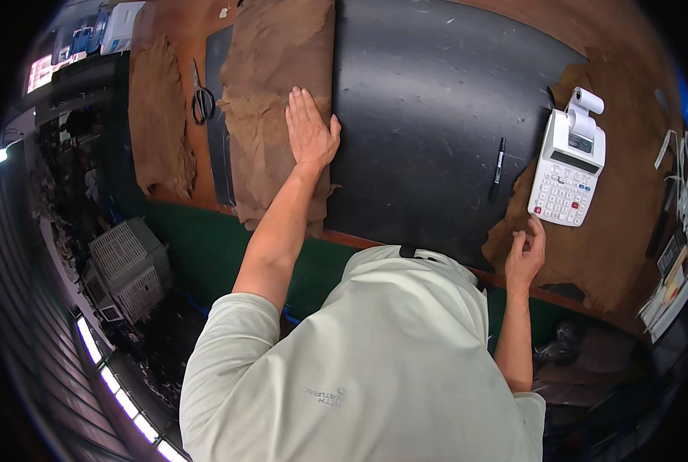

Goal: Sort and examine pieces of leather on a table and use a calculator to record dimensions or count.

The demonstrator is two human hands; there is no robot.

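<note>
My left hand (312,131) lies flat with its fingers stretched out on a folded piece of brown leather (258,131), near that piece's right edge. At the right, my right hand (526,252) reaches up to a white printing calculator (561,179). Its index finger points out at the lower left key, and the other fingers are partly curled with nothing in them. A roll of white paper (586,102) sits at the calculator's top. Between my hands lies a large black sheet (429,115), and a black pen (500,160) rests upright on its right part.
Black-handled scissors (201,102) lie left of the folded leather, beside another brown hide (158,115). More brown leather (629,154) spreads under and around the calculator. Papers and cards (669,296) are at the far right edge. A grey plastic crate (128,269) stands below left of the table.
</note>
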